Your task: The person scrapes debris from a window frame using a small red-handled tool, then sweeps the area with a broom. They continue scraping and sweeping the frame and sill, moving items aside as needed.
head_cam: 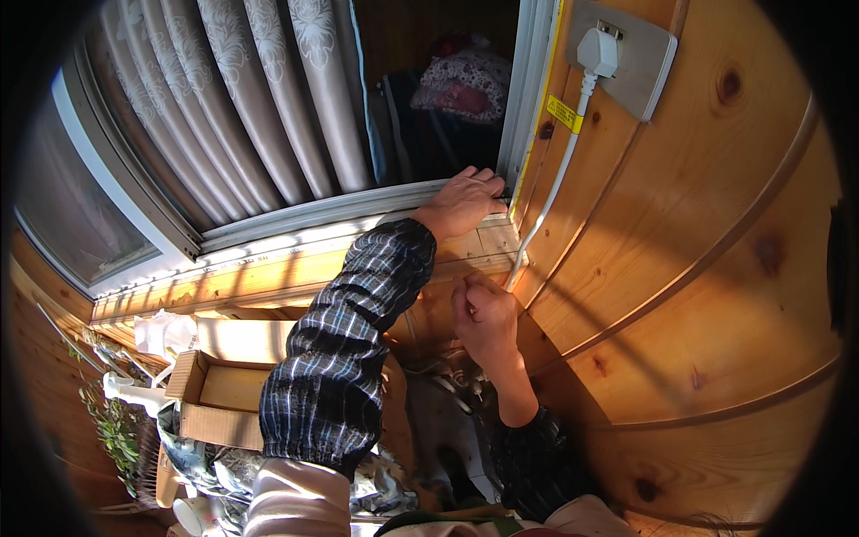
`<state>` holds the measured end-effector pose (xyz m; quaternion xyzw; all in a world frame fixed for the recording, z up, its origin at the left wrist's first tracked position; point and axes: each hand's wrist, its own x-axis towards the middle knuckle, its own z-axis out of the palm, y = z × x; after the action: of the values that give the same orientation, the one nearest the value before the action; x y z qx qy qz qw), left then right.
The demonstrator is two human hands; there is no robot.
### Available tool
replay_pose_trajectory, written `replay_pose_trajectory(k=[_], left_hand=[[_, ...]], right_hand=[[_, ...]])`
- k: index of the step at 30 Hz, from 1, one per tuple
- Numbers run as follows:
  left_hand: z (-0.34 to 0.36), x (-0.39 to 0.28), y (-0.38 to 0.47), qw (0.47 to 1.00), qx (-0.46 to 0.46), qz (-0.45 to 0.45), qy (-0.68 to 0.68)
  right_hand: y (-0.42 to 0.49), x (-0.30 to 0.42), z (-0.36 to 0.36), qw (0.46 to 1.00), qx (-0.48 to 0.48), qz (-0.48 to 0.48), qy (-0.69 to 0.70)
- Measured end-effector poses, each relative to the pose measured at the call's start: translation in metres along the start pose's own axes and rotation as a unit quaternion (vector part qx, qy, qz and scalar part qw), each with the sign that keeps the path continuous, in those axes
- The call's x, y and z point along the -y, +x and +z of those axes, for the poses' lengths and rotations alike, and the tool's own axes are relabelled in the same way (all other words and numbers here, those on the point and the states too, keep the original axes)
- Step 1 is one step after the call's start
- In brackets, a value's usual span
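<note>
My left hand (pixel 463 201) rests on the lower track of the window frame (pixel 322 211), at its right corner beside the wood-panelled wall. Its fingers curl over the track, and whether they grip anything does not show. Below and a little to the right, my right hand (pixel 488 312) is held curled under the end of the wooden sill (pixel 493 241), close to a white power cable (pixel 553 184). Its fingertips are bunched together, and what may be between them cannot be seen. Both forearms wear dark plaid sleeve covers.
A plug (pixel 597 52) sits in a wall socket at the upper right. Patterned curtains (pixel 268 101) hang behind the window. At the lower left are an open cardboard box (pixel 221 423), a white spray nozzle (pixel 134 389), a brush (pixel 164 476), a white cup (pixel 191 513) and a green plant (pixel 114 429).
</note>
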<state>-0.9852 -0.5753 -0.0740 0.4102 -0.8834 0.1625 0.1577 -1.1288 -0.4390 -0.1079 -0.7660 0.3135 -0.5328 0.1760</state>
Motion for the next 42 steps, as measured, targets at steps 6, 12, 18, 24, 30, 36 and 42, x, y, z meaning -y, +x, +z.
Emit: replay_pose_trajectory(k=[6,12,18,24,30,36,42], left_hand=[[0.003,0.006,-0.002,0.998,-0.007,0.042,0.036],[0.005,0.01,-0.004,0.995,-0.018,0.092,0.042],[-0.012,-0.001,-0.011,0.995,-0.083,0.048,0.003],[-0.042,-0.039,-0.065,0.995,0.001,0.033,-0.099],[-0.024,-0.021,-0.031,0.995,-0.088,-0.019,-0.036],[0.001,-0.008,0.003,0.998,-0.037,-0.043,-0.025],[0.02,-0.003,-0.01,0.993,-0.041,-0.083,-0.077]], right_hand=[[0.043,-0.033,0.002,0.987,-0.119,-0.086,-0.073],[0.048,-0.046,0.017,0.978,-0.148,-0.144,-0.027],[0.045,-0.042,0.018,0.973,-0.17,-0.152,-0.013],[0.026,-0.028,-0.011,0.96,-0.269,-0.051,0.061],[0.03,-0.028,0.011,0.967,-0.204,-0.132,0.077],[0.036,-0.059,0.031,0.985,-0.122,-0.121,-0.026],[0.035,-0.076,0.044,0.983,-0.103,-0.124,-0.09]])
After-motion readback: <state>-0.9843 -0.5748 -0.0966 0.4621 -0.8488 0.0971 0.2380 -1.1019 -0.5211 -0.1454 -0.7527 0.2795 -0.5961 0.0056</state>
